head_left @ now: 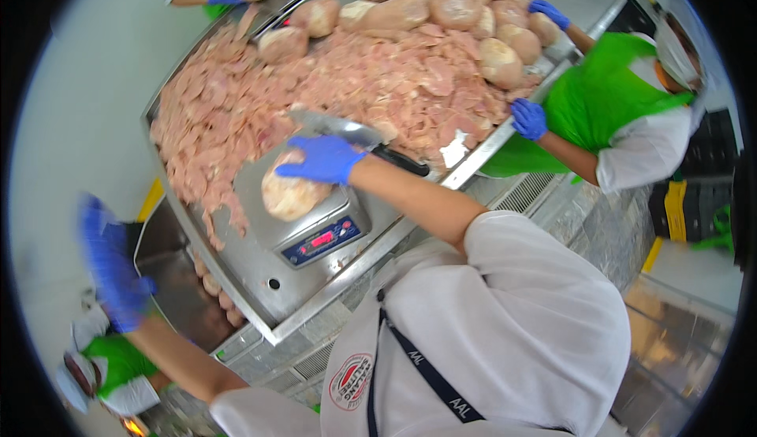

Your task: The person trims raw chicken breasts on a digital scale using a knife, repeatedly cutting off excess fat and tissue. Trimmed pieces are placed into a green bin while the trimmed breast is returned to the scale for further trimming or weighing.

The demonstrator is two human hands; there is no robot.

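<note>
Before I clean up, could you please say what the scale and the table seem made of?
The scale looks mostly metal, judging by its grey sheen; its flat blue front panel may be smooth plastic. The table appears stainless steel: silvery, with soft reflections.

The right hand (blue-gloved) [323, 159] touches a meat ball [292, 193] on a scale [327, 240].

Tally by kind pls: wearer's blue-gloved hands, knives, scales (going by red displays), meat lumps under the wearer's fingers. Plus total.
Blue-gloved hands: 2 (left hand, blurred; right hand)
Knife: 1
Scales: 2 (near scale; far scale, partly hidden)
Lump of meat under the right hand: 1
Total: 6
</note>
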